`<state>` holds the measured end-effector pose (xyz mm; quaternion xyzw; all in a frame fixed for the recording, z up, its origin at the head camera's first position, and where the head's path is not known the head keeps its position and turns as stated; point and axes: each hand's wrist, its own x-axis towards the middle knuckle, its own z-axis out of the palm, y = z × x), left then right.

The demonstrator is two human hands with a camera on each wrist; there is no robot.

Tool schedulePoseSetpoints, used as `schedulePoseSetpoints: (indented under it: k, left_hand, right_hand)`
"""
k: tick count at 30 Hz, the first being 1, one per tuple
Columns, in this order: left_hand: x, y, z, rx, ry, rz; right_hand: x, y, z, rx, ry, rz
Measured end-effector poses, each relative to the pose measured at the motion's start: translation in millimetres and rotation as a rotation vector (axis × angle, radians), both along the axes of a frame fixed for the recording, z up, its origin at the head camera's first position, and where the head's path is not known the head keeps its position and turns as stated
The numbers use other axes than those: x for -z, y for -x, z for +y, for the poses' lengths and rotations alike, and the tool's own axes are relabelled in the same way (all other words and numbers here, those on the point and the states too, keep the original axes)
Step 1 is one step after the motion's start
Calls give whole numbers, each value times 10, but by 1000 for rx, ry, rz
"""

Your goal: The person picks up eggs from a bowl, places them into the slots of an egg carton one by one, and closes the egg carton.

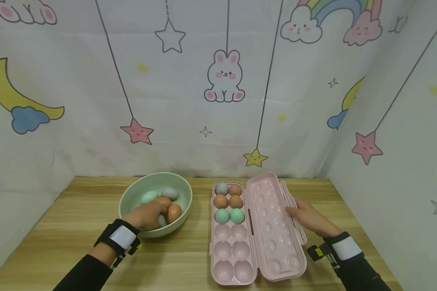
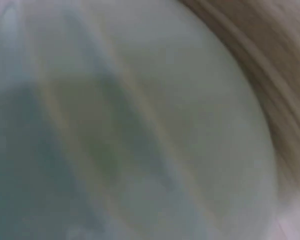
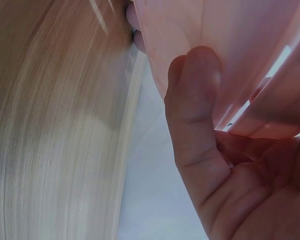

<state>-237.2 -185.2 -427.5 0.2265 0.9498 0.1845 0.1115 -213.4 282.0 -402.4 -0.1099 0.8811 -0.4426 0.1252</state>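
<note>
My left hand [image 1: 149, 215] reaches down into a pale green bowl [image 1: 125, 198], among loose eggs. A brown egg [image 1: 174, 212] and a greyish egg [image 1: 162, 220] lie right at its fingers, which are mostly hidden; I cannot tell if they grip one. The left wrist view is filled by the blurred bowl wall [image 2: 225, 120]. My right hand [image 1: 311, 218] holds the outer edge of the lid [image 1: 273, 226] of a pink egg carton, thumb over the edge in the right wrist view. Six cups in the far half of the carton base [image 1: 223, 250] hold grey, brown and green eggs.
A green egg [image 1: 149, 197], a grey egg [image 1: 169, 193] and another brown egg [image 1: 164, 202] also lie in the bowl. Both stand on a wooden table [image 1: 189, 262]. A white cartoon-print curtain [image 1: 189, 101] rises behind the table and at its sides.
</note>
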Motion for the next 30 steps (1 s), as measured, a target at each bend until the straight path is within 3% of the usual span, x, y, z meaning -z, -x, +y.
schedulePoseSetpoints:
  k: [6,11,20,27,30]
  left_hand:
    - [-41,10,-48,-52,-3,105]
    - [-108,6,-54,-79,-32,139]
    - [-317,6,62,-10,-81,247]
    - [-457,-76,318,30,-98,233]
    - [-493,-102,451,80,-119,283]
  right_hand:
    - [22,7,17,10,-6,-3]
    - [26,13,15,17,-10,-1]
    - [8,7,3,5,-6,6]
    - [8,2,-5,4,-1,-4]
    - [6,1,-11,8,-6,-4]
